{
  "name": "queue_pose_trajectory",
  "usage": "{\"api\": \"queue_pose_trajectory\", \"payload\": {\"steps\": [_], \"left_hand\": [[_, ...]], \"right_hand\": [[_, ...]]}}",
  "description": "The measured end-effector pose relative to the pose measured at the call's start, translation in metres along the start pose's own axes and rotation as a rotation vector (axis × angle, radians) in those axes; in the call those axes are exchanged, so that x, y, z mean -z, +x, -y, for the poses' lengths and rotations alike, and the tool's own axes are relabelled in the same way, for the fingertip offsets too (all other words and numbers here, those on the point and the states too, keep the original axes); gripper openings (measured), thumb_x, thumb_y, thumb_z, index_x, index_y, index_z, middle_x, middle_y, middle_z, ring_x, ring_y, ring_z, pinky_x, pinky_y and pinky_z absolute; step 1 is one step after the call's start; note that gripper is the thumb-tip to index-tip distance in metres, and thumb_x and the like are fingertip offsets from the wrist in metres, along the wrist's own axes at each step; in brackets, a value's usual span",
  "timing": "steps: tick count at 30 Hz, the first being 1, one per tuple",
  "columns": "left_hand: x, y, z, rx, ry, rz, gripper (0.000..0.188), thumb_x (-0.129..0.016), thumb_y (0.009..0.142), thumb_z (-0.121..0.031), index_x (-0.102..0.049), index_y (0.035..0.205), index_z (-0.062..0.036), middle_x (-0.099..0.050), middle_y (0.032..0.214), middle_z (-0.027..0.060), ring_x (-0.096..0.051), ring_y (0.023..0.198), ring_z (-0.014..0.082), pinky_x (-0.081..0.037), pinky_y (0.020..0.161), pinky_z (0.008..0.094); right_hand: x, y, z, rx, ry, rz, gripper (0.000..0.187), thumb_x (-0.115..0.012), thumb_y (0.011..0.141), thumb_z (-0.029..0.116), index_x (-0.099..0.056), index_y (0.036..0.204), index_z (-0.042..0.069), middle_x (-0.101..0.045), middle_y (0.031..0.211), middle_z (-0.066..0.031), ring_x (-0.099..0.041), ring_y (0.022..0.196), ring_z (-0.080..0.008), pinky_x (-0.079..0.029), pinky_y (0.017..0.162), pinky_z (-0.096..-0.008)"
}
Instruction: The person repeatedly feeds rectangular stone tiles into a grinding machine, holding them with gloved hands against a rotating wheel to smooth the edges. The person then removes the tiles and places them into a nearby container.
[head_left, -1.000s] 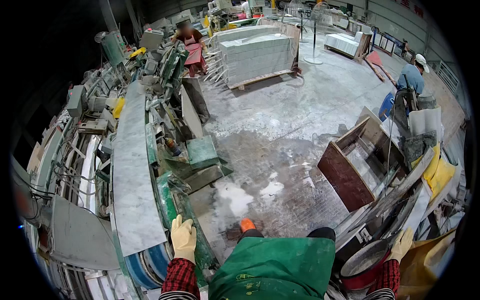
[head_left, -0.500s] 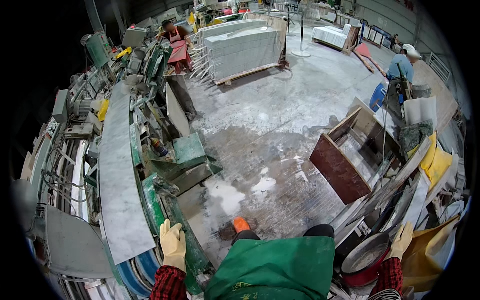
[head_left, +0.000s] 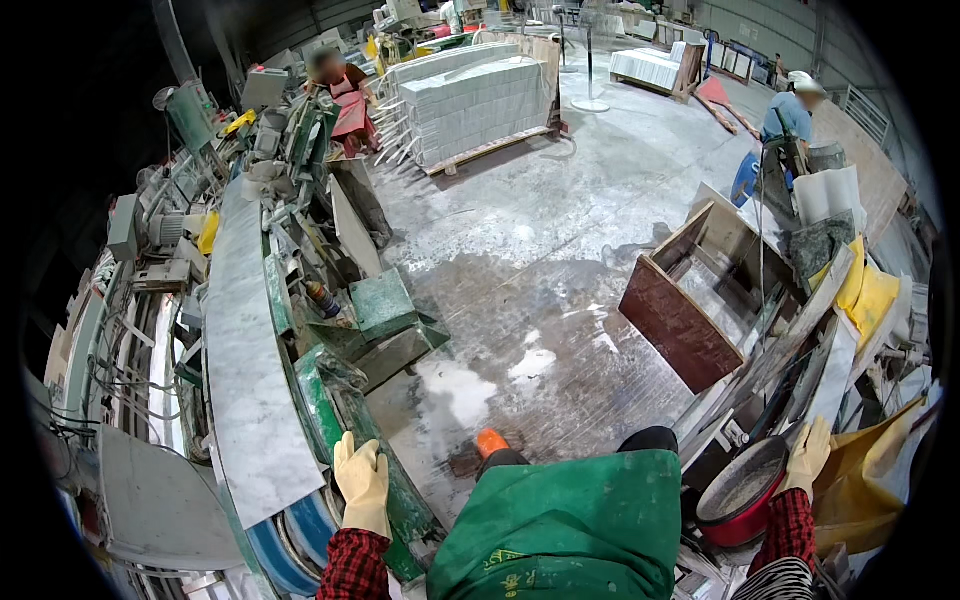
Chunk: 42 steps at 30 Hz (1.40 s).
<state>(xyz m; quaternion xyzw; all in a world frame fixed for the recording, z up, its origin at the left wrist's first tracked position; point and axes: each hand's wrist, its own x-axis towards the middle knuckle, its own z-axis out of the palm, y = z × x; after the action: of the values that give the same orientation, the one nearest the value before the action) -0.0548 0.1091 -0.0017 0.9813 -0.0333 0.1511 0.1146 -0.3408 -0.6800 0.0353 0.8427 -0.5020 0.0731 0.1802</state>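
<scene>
My left hand (head_left: pixel 362 482), in a cream rubber glove, is beside the green rail (head_left: pixel 320 392) of a long machine, its fingers apart and holding nothing. A grey-white stone slab (head_left: pixel 247 350) lies lengthwise on that machine, with its near end by my left wrist. Over a blue belt wheel (head_left: pixel 275 553) the slab's corner ends. My right hand (head_left: pixel 806 456), gloved the same way, is stretched out next to a red round basin (head_left: pixel 742 496) with greyish contents. Whether it touches the basin's rim I cannot tell. A green apron (head_left: pixel 560 515) covers my front.
Ahead on the wet floor stands an open brown wooden box (head_left: pixel 680 320). Leaning boards and a yellow sheet (head_left: pixel 868 305) crowd the right side. Stacked pale slabs (head_left: pixel 478 110) rest on a pallet farther off. One person (head_left: pixel 350 105) is at the far left, another (head_left: pixel 790 112) far right.
The whole view has shifted slightly. Both of my gloved hands stay open beside the machine and the basin. The far-left person's head and body have turned a little.
</scene>
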Motion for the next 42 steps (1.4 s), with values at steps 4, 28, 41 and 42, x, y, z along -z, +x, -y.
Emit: {"api": "queue_pose_trajectory", "payload": {"steps": [4,28,41,42], "left_hand": [[0.003,-0.004,-0.002,-0.027,0.084,-0.010,0.030,-0.076,0.075,-0.018,-0.072,0.105,-0.0134,-0.064,0.125,0.0226,-0.051,0.122,0.0395,-0.039,0.108,0.0435],[0.011,-0.001,-0.008,-0.068,0.078,-0.022,0.031,-0.076,0.073,-0.014,-0.073,0.104,-0.0114,-0.067,0.119,0.0218,-0.052,0.121,0.0391,-0.041,0.105,0.0440],[0.010,0.000,-0.010,-0.091,0.118,-0.035,0.028,-0.075,0.074,-0.017,-0.073,0.102,-0.0128,-0.068,0.112,0.0210,-0.053,0.117,0.0383,-0.042,0.103,0.0439],[0.009,-0.001,-0.009,-0.111,0.119,-0.047,0.028,-0.075,0.074,-0.017,-0.073,0.102,-0.0125,-0.068,0.111,0.0208,-0.053,0.116,0.0383,-0.042,0.103,0.0440]], "right_hand": [[-0.008,-0.001,-0.001,0.009,0.021,-0.035,0.052,-0.035,0.108,0.040,-0.042,0.151,0.012,-0.043,0.155,-0.0152,-0.040,0.141,-0.0335,-0.033,0.114,-0.0452],[-0.002,-0.033,0.002,0.020,0.088,-0.058,0.052,-0.039,0.107,0.039,-0.042,0.151,0.011,-0.043,0.154,-0.0176,-0.040,0.141,-0.0357,-0.030,0.116,-0.0468],[-0.007,-0.049,-0.002,0.028,0.081,-0.076,0.052,-0.040,0.107,0.037,-0.042,0.151,0.011,-0.043,0.154,-0.0164,-0.039,0.142,-0.0339,-0.028,0.116,-0.0464],[-0.007,-0.050,-0.002,0.033,0.090,-0.093,0.052,-0.040,0.107,0.037,-0.042,0.151,0.011,-0.043,0.154,-0.0164,-0.039,0.142,-0.0340,-0.028,0.116,-0.0466]]}}
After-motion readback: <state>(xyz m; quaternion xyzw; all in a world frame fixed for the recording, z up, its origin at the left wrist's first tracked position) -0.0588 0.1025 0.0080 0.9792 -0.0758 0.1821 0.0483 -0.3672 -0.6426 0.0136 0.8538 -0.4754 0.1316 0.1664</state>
